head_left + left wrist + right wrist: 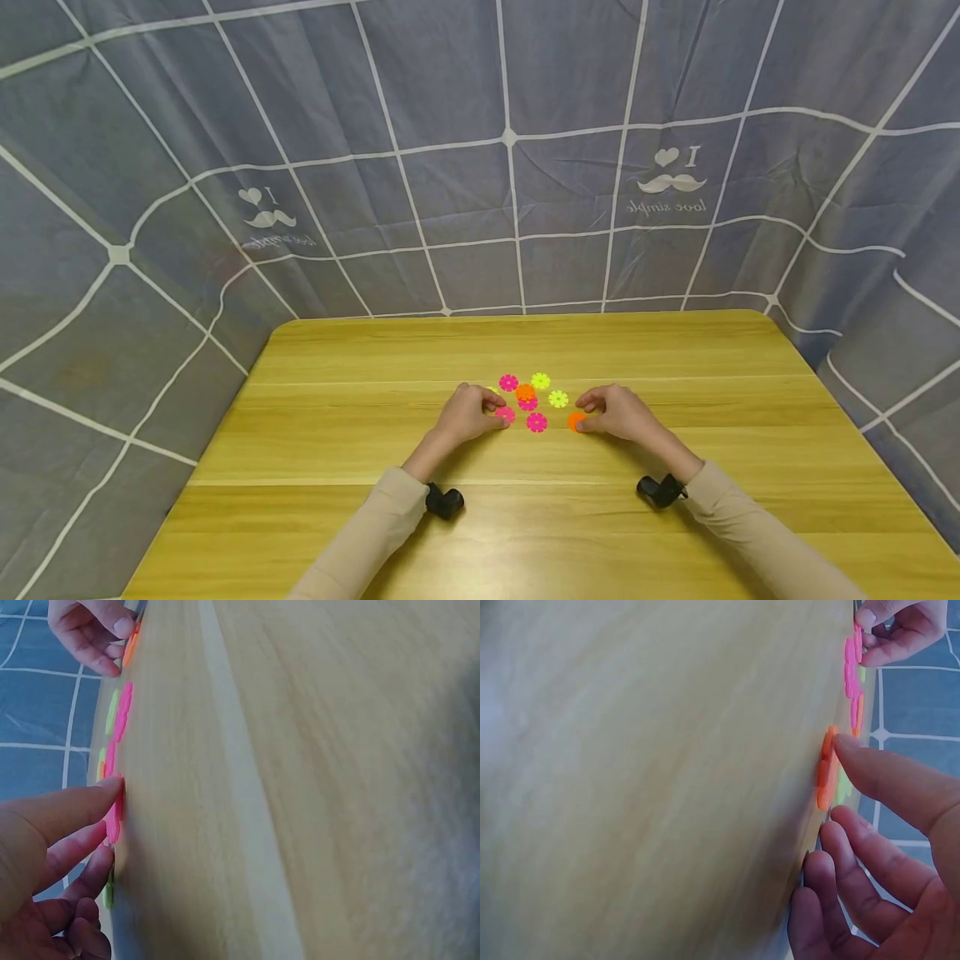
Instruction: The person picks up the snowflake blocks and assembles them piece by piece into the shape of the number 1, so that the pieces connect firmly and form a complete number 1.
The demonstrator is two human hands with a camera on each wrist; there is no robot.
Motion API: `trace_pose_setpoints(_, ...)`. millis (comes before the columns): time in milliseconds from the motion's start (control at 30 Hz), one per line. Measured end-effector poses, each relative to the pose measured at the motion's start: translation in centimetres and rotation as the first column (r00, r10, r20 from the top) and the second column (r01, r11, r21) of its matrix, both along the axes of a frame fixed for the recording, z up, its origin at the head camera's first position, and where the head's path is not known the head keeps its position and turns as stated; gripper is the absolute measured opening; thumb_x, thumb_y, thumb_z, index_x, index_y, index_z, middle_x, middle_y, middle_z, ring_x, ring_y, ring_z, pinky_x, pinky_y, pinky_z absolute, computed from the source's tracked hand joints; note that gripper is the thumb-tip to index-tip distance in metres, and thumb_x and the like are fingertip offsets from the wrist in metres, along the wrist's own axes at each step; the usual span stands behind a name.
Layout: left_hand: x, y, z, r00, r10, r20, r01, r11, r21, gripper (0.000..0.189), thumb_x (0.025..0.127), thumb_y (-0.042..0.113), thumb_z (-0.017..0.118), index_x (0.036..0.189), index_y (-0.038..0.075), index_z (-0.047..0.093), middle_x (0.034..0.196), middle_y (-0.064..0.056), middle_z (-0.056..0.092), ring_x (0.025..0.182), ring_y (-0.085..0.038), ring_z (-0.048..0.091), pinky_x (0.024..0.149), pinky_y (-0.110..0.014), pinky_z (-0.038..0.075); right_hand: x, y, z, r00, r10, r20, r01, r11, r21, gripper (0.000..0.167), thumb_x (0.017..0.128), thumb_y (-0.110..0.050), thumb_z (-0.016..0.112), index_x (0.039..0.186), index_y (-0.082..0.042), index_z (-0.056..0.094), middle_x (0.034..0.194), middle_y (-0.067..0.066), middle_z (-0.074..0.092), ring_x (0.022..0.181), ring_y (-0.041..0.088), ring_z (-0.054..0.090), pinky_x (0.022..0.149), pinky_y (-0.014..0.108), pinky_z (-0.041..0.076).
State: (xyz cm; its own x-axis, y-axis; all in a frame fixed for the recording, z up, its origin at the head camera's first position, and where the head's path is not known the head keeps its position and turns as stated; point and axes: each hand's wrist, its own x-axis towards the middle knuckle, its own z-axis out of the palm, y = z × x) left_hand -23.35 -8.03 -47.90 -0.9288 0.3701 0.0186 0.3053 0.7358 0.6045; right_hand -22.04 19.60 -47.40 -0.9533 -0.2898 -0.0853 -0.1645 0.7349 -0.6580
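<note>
In the head view my left hand (468, 412) is at the left side of a loose group of notched plastic discs. Its thumb and index finger pinch a pink disc (114, 823) by the edges, low at the tabletop. On the right side, my right hand (618, 412) touches an orange disc (826, 776) with the thumb; its other fingers are gently bent and apart from the disc. Between the hands lie another pink disc (536, 422), a yellow-green disc (558, 399) and an orange disc (525, 392) overlapping a pink one. A yellow-green disc (109, 892) is partly hidden behind the left fingers.
Farther back are a pink disc (508, 382) and a yellow-green disc (541, 381). The wooden table (375, 350) has rounded far corners. Behind it hangs a grey curtain (465, 200) with white lines. Black cameras (444, 502) sit on both wrists.
</note>
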Motion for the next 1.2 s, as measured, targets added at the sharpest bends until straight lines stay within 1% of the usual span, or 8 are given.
trace_pose_setpoints(233,0.3,0.2,-0.1,1.0,0.028,0.01,-0.028,1.0,0.004,0.028,0.074,0.021,0.083,0.097,0.008,0.075,0.085,-0.002,0.071,0.085,-0.014,0.05,0.072,-0.024,0.04,0.1,-0.1,-0.1,1.0,0.016,0.005,-0.016,0.999,0.039,0.029,0.076,-0.024,0.081,0.098,-0.007,0.072,0.091,0.003,0.07,0.082,0.014,0.059,0.074,0.03,0.048)
trace_pose_setpoints(400,0.4,0.4,0.0,1.0,0.02,-0.01,-0.02,1.0,0.021,0.027,0.074,0.018,0.083,0.096,0.006,0.074,0.085,-0.003,0.07,0.083,-0.014,0.051,0.076,-0.026,0.039,0.0,0.0,-0.1,1.0,0.028,0.009,-0.028,0.998,0.048,0.027,0.077,-0.024,0.081,0.096,-0.007,0.072,0.091,0.003,0.069,0.08,0.013,0.056,0.072,0.029,0.045)
trace_pose_setpoints(500,0.6,0.6,0.2,1.0,0.019,-0.012,-0.018,0.999,0.026,0.026,0.075,0.015,0.082,0.097,0.005,0.073,0.085,-0.004,0.069,0.081,-0.014,0.053,0.076,-0.026,0.042,-0.2,0.1,-0.1,0.999,0.038,0.012,-0.038,0.998,0.041,0.027,0.077,-0.023,0.08,0.096,-0.006,0.071,0.091,0.003,0.068,0.078,0.013,0.054,0.071,0.028,0.044)
trace_pose_setpoints(600,0.8,0.7,0.3,0.999,0.033,0.007,-0.034,0.999,0.027,0.026,0.077,0.013,0.081,0.1,0.007,0.07,0.085,-0.003,0.068,0.077,-0.012,0.055,0.071,-0.024,0.045,-0.2,0.1,-0.2,0.999,0.038,0.021,-0.038,0.999,0.029,0.026,0.077,-0.022,0.081,0.094,-0.006,0.069,0.088,0.002,0.067,0.075,0.013,0.051,0.068,0.026,0.042)
trace_pose_setpoints(700,1.1,0.8,0.3,0.998,0.052,0.021,-0.053,0.998,0.027,0.025,0.079,0.013,0.079,0.101,0.009,0.067,0.082,-0.002,0.066,0.07,-0.01,0.055,0.064,-0.023,0.044,-0.2,0.1,-0.2,0.999,0.051,0.014,-0.052,0.998,0.019,0.023,0.077,-0.021,0.08,0.091,-0.007,0.067,0.083,0.001,0.065,0.07,0.013,0.048,0.065,0.025,0.039)
trace_pose_setpoints(867,1.4,0.8,0.0,0.998,0.066,-0.003,-0.065,0.997,0.033,0.025,0.08,0.014,0.077,0.101,0.011,0.065,0.074,-0.001,0.063,0.061,-0.009,0.049,0.057,-0.021,0.039,-0.1,0.2,-0.3,0.998,0.069,0.0,-0.069,0.998,0.009,0.022,0.078,-0.019,0.079,0.091,-0.007,0.064,0.08,0.0,0.062,0.069,0.012,0.048,0.063,0.023,0.039)
trace_pose_setpoints(1000,1.5,0.8,-0.2,0.998,0.065,-0.019,-0.064,0.997,0.038,0.024,0.081,0.015,0.077,0.102,0.012,0.067,0.071,0.0,0.063,0.059,-0.007,0.048,0.055,-0.02,0.037,0.0,0.1,-0.4,0.997,0.073,0.003,-0.073,0.997,0.004,0.024,0.079,-0.018,0.079,0.095,-0.006,0.066,0.08,0.0,0.062,0.07,0.011,0.049,0.063,0.022,0.04)
trace_pose_setpoints(1200,1.8,0.8,-0.3,0.997,0.06,-0.051,-0.058,0.997,0.05,0.024,0.083,0.017,0.075,0.106,0.012,0.07,0.068,0.001,0.06,0.058,-0.007,0.045,0.054,-0.019,0.034,0.1,0.1,-0.4,0.995,0.101,-0.024,-0.102,0.995,-0.017,0.018,0.081,-0.013,0.077,0.093,-0.005,0.067,0.078,0.0,0.061,0.07,0.01,0.05,0.064,0.021,0.041)
